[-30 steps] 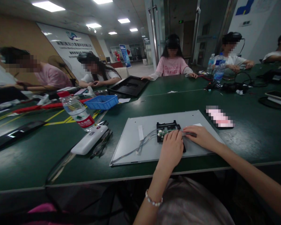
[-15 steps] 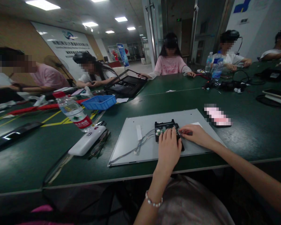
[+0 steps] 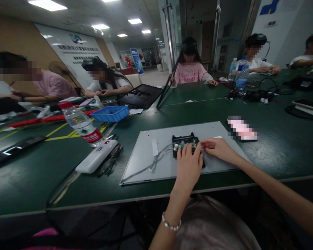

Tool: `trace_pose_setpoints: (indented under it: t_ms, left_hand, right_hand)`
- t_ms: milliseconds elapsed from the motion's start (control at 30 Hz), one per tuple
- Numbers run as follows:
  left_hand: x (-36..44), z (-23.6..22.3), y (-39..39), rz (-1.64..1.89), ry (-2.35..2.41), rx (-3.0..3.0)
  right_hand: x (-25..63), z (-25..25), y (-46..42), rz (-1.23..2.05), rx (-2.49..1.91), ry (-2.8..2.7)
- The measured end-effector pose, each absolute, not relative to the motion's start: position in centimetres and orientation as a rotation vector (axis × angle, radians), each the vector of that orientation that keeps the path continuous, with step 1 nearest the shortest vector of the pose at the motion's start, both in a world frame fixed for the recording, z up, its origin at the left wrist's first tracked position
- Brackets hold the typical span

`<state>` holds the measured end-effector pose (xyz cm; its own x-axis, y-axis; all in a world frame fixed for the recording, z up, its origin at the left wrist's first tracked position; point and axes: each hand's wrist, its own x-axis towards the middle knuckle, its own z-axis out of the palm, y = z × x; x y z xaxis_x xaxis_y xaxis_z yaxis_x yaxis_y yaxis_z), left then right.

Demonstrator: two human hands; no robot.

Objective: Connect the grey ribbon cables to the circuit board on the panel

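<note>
A black plastic housing with a small green circuit board (image 3: 175,147) lies on a flat grey panel (image 3: 142,156). Over its front edge rests my left hand (image 3: 189,165), fingers apart and touching the board; its palm side is hidden. My right hand (image 3: 217,148) is closed in a pinch at the housing's right edge, close to my left index finger. What the pinch holds is too small to make out. Grey cables (image 3: 160,156) run from the board's left side to the panel's near left corner. A white strip (image 3: 154,147) lies on the panel.
Left of the panel lie eyeglasses (image 3: 111,161), a white power bank (image 3: 96,158) and a tilted water bottle (image 3: 82,126). Behind them is a blue tray (image 3: 111,114). A phone (image 3: 242,129) lies to the right. Across the table, a person holds a thin black frame (image 3: 167,86) upright.
The dark slim thing that showed in my right hand is no longer visible. My left hand has barely shifted. Across the table, a person has lifted the black frame off a black panel.
</note>
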<state>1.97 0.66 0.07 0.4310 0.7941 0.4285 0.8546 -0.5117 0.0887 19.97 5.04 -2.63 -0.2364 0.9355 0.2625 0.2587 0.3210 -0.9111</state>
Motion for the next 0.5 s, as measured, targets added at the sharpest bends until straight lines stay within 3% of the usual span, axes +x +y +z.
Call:
trace_pose_setpoints:
  t_ms: [200, 500]
  left_hand:
    - [1.9, 0.2, 0.6, -0.592, -1.428, -2.554]
    - [2.0, 0.1, 0.6, -0.557, -1.424, -2.547]
  right_hand:
    - [19.9, -2.5, 4.9, 1.003, -1.083, -1.662]
    - [20.0, -1.3, 4.3, 0.483, -1.162, -2.018]
